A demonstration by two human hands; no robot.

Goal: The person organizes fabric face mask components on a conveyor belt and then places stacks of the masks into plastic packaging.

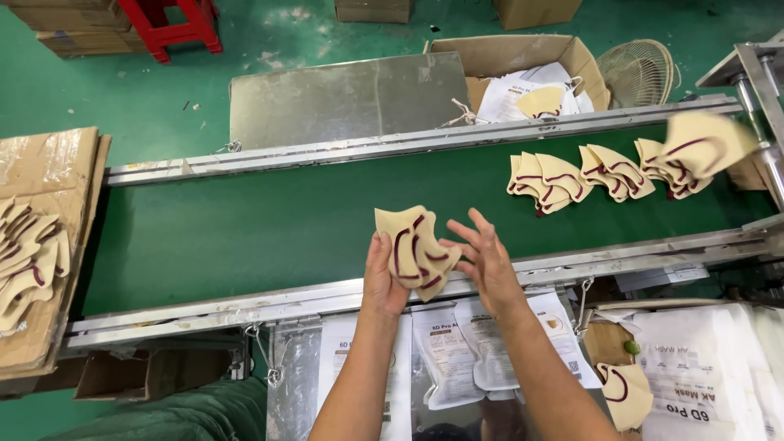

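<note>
Printed bags hang just below the green belt. Over its near rail, left hand grips a stack of beige masks — fingers closed to square them — right hand spread wide beside them; more masks ride farther along the belt.

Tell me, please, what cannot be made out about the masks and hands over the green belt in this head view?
- Stack of beige masks in the left hand: the count is unclear, since they overlap.
- Right hand: whether its fingers touch the stack is hidden by its own back.
- Blurred mask at the right end of the belt: motion blur hides its outline.
- Pile of masks on cardboard: cut off by the left edge.
</note>
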